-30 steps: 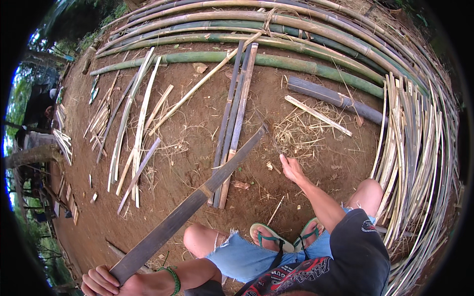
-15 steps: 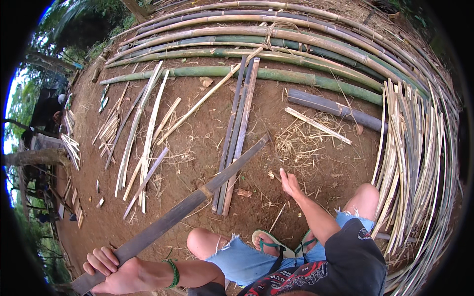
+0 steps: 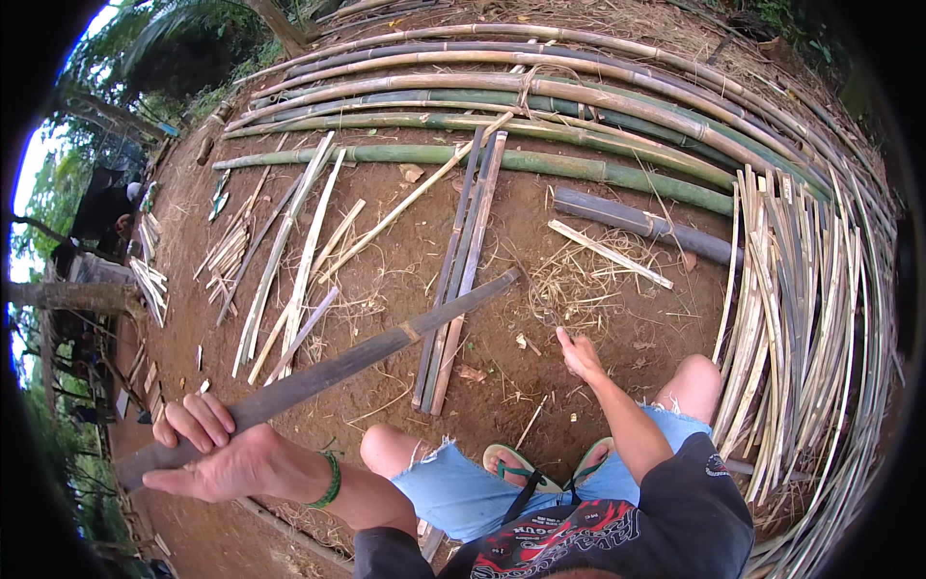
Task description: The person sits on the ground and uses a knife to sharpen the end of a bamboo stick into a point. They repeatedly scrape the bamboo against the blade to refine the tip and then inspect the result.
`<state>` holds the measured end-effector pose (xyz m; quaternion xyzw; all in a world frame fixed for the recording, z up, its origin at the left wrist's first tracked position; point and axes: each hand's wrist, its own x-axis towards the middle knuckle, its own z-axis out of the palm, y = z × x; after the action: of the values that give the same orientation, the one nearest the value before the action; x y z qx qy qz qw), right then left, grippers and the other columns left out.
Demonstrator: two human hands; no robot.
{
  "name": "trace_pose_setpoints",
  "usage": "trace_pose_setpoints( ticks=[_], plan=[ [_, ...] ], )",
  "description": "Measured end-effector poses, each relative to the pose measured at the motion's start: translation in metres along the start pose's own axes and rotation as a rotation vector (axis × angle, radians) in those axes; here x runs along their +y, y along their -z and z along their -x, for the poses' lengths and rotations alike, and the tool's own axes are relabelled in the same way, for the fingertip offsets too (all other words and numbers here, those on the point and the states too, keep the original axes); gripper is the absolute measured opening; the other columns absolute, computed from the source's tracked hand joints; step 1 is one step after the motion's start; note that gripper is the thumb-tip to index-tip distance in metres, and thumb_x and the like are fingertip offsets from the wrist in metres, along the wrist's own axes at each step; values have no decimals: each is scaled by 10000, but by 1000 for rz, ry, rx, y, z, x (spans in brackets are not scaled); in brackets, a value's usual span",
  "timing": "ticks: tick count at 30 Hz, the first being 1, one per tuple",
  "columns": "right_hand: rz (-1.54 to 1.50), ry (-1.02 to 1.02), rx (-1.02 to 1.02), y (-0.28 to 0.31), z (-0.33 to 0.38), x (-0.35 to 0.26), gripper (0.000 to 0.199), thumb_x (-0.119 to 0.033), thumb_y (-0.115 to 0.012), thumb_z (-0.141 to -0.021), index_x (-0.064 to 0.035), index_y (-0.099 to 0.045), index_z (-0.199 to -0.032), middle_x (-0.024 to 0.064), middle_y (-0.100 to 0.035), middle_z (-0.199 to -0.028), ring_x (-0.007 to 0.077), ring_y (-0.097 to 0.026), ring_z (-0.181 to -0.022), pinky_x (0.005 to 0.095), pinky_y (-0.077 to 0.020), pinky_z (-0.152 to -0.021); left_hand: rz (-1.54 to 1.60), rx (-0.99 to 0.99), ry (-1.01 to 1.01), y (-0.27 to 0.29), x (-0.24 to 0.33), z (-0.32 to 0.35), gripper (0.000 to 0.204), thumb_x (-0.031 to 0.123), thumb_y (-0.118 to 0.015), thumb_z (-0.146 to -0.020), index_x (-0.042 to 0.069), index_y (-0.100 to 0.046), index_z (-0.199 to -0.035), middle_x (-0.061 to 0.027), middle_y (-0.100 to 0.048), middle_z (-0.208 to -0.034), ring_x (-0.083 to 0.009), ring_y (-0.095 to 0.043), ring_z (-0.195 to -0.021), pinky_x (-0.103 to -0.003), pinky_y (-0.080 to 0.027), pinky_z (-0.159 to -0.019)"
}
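My left hand (image 3: 224,454) grips a long, dark, split bamboo strip (image 3: 338,372) near its lower-left end, the fingers bent over its upper edge and the thumb stretched out below. The strip slants up and to the right, its far tip above the ground left of a heap of shavings. My right hand (image 3: 580,356) hovers in front of my right knee, seen from its thumb side. Its thumb and a finger stand apart, and nothing shows between them; the other fingers are partly hidden. Beyond the strip, several dark split bamboo lengths (image 3: 461,261) lie side by side on the soil.
Long bamboo poles (image 3: 463,159) lie across the far side. At right is a large pile of pale split strips (image 3: 781,299). A short dark bamboo piece (image 3: 641,224) rests beyond the curled shavings (image 3: 579,289). More pale slats (image 3: 285,241) lie to the left.
My left hand has risen with the strip, which now slopes less steeply. My right hand has shifted slightly to the right. The whole view has tilted a little.
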<state>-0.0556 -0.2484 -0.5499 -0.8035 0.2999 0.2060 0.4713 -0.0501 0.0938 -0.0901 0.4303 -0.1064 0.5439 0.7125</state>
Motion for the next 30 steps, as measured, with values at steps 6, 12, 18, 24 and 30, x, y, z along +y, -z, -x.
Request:
trace_pose_setpoints(
  ticks=[6,12,18,24,30],
  plan=[
    [-4,-28,4,25,31,20,722,-671,-443,-897,-6,-712,-978,290,-674,-991,432,-627,-1053,481,-464,-904,15,222,-24,-2,18,-57,440,483,-544,-966,123,-420,-746,21,-266,-546,-100,-248,-464,-241,-207,-426],
    [67,-69,25,20,26,33,701,-660,-464,-892,-13,-721,-980,282,-675,-1016,433,-621,-1064,478,-468,-921,109,367,-139,26,-5,-99,406,432,-379,-1045,142,-369,-760,10,-242,-539,-126,-272,-490,-271,-261,-477],
    [106,-13,38,14,31,32,674,-640,-467,-899,-23,-716,-1009,289,-661,-1060,426,-604,-1095,482,-459,-945,132,244,120,93,-172,-33,506,503,-225,-1048,70,-484,-1022,-72,-570,-741,-247,-592,-790,-389,-530,-816],
    [101,23,110,6,19,59,677,-636,-456,-909,-13,-707,-992,290,-665,-997,438,-615,-1046,482,-462,-916,-41,463,713,174,-243,125,673,587,-319,-993,24,-407,-1353,-190,-470,-1288,-301,-539,-1148,-452,-481,-1035],
    [92,65,136,-21,6,75,689,-626,-458,-922,22,-691,-885,258,-675,-810,419,-657,-889,481,-476,-803,-133,492,683,177,-219,117,771,546,-537,-927,-112,-392,-1303,-217,-499,-1285,-303,-572,-1166,-403,-577,-941]
  ],
)
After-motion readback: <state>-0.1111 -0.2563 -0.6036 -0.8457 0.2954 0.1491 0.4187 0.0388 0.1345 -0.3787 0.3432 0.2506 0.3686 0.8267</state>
